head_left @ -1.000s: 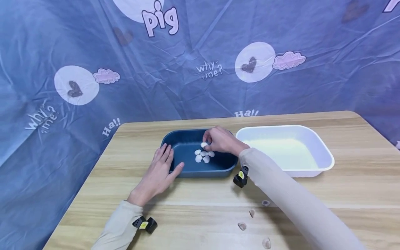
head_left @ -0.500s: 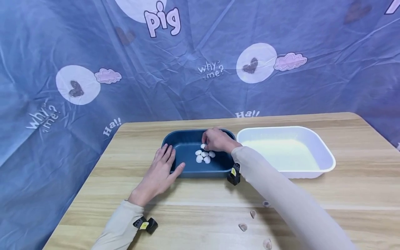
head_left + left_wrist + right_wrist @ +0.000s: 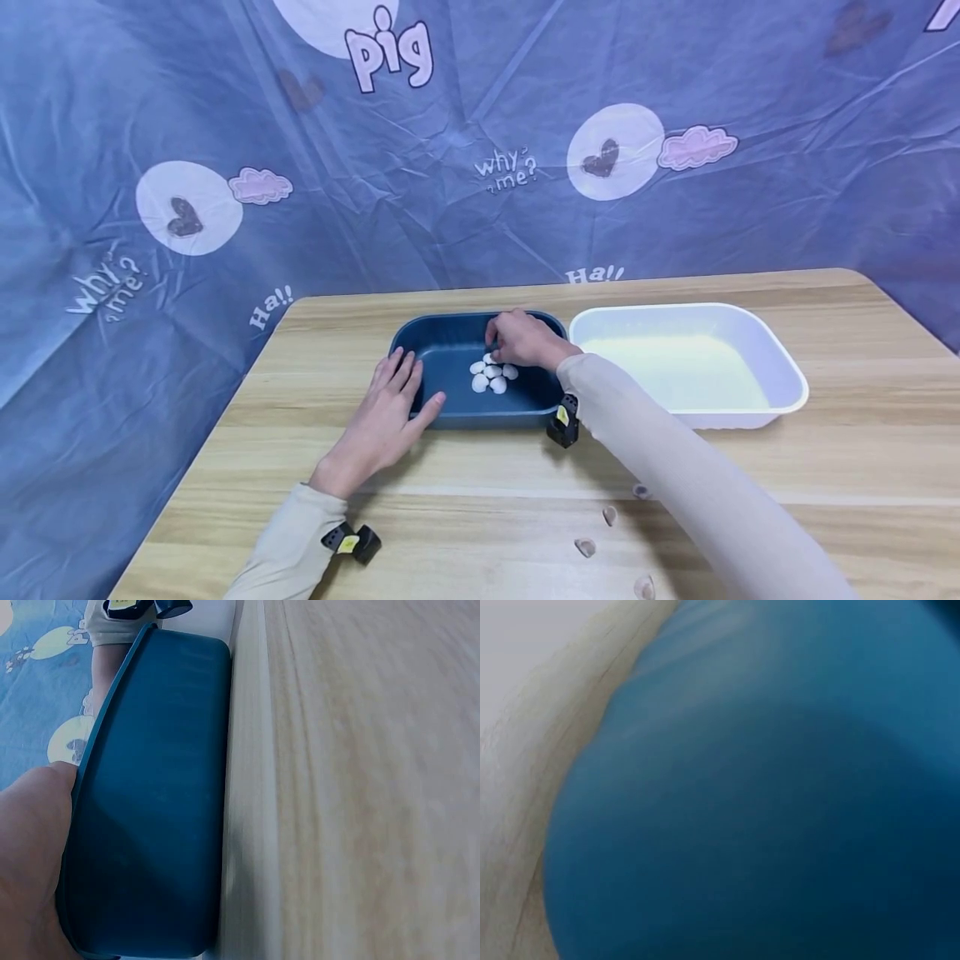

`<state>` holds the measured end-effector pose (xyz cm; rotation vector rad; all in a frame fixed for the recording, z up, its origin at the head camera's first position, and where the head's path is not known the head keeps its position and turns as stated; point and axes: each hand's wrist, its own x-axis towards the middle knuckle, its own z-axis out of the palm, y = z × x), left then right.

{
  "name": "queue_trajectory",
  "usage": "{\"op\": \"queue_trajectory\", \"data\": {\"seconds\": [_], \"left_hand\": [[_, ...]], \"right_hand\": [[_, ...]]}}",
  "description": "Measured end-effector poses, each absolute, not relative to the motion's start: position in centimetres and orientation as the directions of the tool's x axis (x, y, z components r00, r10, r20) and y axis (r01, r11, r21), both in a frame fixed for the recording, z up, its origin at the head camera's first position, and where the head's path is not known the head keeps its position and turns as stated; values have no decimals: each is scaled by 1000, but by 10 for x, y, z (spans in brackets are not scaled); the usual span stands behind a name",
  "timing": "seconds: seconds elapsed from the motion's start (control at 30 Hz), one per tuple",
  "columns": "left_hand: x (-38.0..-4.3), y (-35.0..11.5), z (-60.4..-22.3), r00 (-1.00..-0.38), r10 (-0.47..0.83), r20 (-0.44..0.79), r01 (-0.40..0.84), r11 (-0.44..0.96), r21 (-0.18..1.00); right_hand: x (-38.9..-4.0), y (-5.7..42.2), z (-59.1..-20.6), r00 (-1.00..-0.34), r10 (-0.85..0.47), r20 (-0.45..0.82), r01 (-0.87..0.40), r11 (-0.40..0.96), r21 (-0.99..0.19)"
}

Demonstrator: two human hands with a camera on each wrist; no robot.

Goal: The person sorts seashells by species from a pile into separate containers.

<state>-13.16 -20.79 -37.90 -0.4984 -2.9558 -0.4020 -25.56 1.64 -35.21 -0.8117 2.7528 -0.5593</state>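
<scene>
- White, rounded, shell-like pieces (image 3: pixel 492 372), six by my count, lie in a tight cluster, one in the middle and the others close around it.
- I have the right hand (image 3: pixel 522 340) over the far side of that cluster, its fingers bent down to the farthest piece (image 3: pixel 488 359); I cannot tell from here whether they pinch it or merely touch it.
- Around the cluster is a dark blue, rectangular tray (image 3: pixel 446 379) with rounded corners; the pieces sit on its floor, a little right of the middle.
- My left hand (image 3: pixel 386 412) rests on the tray's left end with fingers spread and thumb apart, holding none of the pieces, which lie to its right.
- Just right of the tray stands a white, rectangular basin (image 3: pixel 678 358) with rounded corners.
- Nearer me, four small brownish shells (image 3: pixel 585 547) lie scattered on the pale, wood-grained table (image 3: pixel 487 500), beside the right arm's light beige sleeve (image 3: pixel 697 467).
- Behind everything hangs a creased blue printed cloth (image 3: pixel 375 217).
- On my right wrist feed, a blurred blue surface fills most of the view.
</scene>
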Motion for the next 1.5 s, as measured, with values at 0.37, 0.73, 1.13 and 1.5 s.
{"op": "queue_trajectory", "data": {"seconds": [0.37,0.73,1.13,1.5], "left_hand": [[-132,-208,-379,-940,304,154,335,910,245],[-130,-209,-384,-949,285,136,312,918,247],[-133,-209,-377,-954,270,126,295,920,257],[-133,-207,-376,-950,285,129,311,907,285]], "right_hand": [[-251,21,-348,-803,-593,-59,-534,760,-371],[-208,63,-328,-716,-679,159,-676,621,-397],[-131,121,-319,-574,-711,408,-819,509,-265],[-90,170,-365,-628,-682,375,-778,557,-291]]}}
